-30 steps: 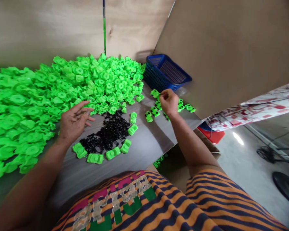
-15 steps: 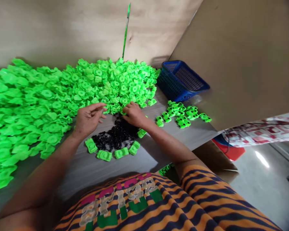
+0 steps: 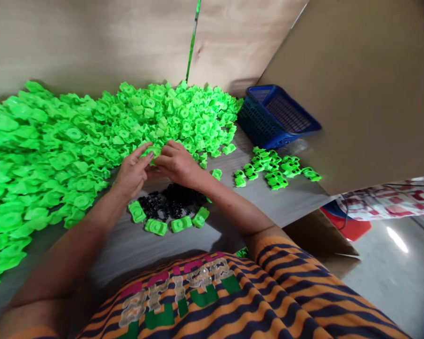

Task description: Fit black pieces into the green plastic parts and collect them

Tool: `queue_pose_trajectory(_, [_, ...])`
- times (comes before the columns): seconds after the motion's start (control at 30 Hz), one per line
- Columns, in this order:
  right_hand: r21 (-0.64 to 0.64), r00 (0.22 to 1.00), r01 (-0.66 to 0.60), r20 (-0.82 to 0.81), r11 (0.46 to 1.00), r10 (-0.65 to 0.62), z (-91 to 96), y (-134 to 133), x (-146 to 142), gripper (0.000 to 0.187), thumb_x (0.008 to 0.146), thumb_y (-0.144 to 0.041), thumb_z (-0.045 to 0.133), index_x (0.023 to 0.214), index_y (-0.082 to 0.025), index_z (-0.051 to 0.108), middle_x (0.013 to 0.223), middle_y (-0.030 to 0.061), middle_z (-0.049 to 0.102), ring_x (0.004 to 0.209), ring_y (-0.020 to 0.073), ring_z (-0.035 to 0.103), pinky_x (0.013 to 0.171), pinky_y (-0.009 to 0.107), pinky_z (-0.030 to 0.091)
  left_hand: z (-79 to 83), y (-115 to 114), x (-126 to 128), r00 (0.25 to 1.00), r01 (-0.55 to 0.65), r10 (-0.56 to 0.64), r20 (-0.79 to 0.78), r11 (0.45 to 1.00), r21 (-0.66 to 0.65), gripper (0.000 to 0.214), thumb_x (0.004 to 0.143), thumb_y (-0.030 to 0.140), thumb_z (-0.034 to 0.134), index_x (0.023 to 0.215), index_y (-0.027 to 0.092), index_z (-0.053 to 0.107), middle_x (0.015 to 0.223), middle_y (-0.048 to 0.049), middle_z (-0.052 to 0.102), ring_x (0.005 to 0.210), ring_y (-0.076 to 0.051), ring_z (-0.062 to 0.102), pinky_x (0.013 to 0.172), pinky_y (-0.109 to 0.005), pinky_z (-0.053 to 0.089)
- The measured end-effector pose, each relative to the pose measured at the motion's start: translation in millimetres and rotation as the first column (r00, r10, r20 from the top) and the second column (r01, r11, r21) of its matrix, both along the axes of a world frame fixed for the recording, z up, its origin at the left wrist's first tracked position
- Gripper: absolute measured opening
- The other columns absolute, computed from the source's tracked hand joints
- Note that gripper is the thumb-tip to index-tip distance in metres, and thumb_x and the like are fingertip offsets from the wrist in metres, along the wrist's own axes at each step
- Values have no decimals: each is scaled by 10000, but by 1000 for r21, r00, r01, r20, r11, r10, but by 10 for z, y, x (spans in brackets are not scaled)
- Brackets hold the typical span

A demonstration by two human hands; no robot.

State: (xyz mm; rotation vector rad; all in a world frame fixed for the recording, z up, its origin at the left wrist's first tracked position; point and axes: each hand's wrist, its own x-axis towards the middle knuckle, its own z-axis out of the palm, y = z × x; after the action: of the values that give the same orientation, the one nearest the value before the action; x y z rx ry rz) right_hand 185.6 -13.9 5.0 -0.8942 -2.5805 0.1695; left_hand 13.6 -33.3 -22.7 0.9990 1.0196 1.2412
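My left hand pinches a green toy car body between thumb and fingers, at the front edge of a big heap of green car bodies. Close against that piece, the curled fingers of my right hand are closed; whatever they grip is hidden. Below both hands lies a dark pile of small black wheel parts. Several green car bodies are laid in a curve along its near side. One more car body lies just right of my right wrist.
A blue plastic basket stands at the back right by a cardboard panel. In front of it sit several green cars with black wheels. A wooden board rises behind the heap. An open cardboard box is below the table's right edge.
My right hand has moved left and up from the black parts to meet my left hand. A green car body now shows between them. The view has shifted slightly.
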Motion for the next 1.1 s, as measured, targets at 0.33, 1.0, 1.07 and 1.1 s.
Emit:
queue_pose_trajectory(0.33, [-198,919,279,338,940,-202,55,209,261,289,930,-94,517,1080,-121,762,1047,169,739,1024,287,639,866,355,444,7,156,-245,982,-177,180,-57,983,47,633,751,368,841,1331,234,626,879,-25,770,598,-163,722,448,-210,507])
queue_pose_trajectory(1.0, [-209,786,337,599,918,-152,-92,81,-27,354,965,-134,487,1207,-103,743,1197,224,757,1130,316,723,830,329,519,53,92,-92,995,-62,70,69,992,-108,650,676,175,675,1323,180,621,792,-2,722,655,-182,746,536,-253,579])
queue_pose_trajectory(1.07, [-226,816,315,560,922,-141,-100,90,-13,313,936,-126,526,1149,-105,755,1162,211,765,1082,292,723,804,306,490,62,90,-102,995,-27,38,91,993,-117,661,667,168,683,1325,172,620,844,-30,749,674,-190,749,537,-257,579])
queue_pose_trajectory(1.1, [-241,843,301,520,923,-139,-104,99,3,285,917,-116,544,1102,-107,759,1114,197,772,1038,273,721,785,294,472,63,90,-108,995,-10,21,97,994,-112,668,664,164,689,1328,172,620,870,-42,758,689,-196,753,541,-260,583])
